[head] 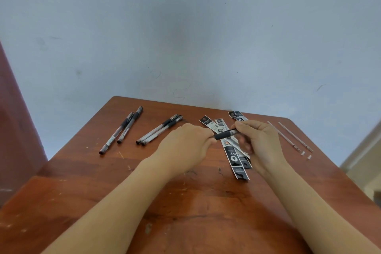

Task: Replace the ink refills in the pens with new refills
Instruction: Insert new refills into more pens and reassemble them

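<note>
On the head view I see the person's left hand [188, 143] and right hand [258, 140] holding one clear-barrelled pen with a black rubber grip [223, 135] between them, over the middle of the table. Its long axis runs left to right, with the right end a little farther away. The grip end faces left, where the left fingers pinch it and hide the tip. The right hand curls round the barrel.

Black-and-white refill packets [232, 155] lie beneath. Two thin clear refills [285, 137] lie to the right. A pair of capped pens [130, 125] and a second bunch of pens [159, 130] lie to the left.

The scratched reddish-brown wooden table [103, 202] meets a pale blue-grey wall [185, 27].
</note>
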Motion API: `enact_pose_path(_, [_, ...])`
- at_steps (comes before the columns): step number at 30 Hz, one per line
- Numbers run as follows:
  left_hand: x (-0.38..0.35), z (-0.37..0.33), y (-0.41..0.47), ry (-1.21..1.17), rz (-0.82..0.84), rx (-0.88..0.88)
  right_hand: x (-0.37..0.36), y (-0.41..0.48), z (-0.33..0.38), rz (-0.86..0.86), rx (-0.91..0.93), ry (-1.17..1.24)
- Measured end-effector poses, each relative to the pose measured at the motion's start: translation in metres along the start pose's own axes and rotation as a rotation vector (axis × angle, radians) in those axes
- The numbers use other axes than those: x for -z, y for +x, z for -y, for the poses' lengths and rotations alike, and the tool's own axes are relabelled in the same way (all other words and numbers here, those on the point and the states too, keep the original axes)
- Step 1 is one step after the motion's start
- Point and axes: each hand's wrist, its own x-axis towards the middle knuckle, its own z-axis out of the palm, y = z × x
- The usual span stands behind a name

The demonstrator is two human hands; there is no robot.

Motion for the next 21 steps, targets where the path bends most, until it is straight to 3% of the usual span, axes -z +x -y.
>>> enact_pose_path(2, [0.002,0.002,-0.002,-0.090,0.032,0.021,0.002,0.002,0.004,-0.023,0.003,-0.027])
enact_pose_path(5, [0.014,0.021,-0.008,-0.222,0.098,0.151,0.035,0.016,0.018,-0.308,-0.035,0.111])
enact_pose_path(7, [0.015,0.032,-0.010,-0.249,0.002,0.228,0.050,0.016,0.021,-0.386,-0.004,0.136])
enact_pose_path(12, [0.004,0.025,-0.006,-0.300,-0.156,0.252,-0.004,-0.001,0.007,0.028,0.045,-0.264])
enact_pose_path(16, [0.008,0.040,-0.009,-0.397,-0.378,0.385,-0.001,-0.005,-0.002,0.149,0.037,-0.465])
enact_pose_path(21, [0.001,0.038,-0.006,-0.449,-0.400,0.415,-0.010,-0.015,-0.008,0.352,0.200,-0.755])
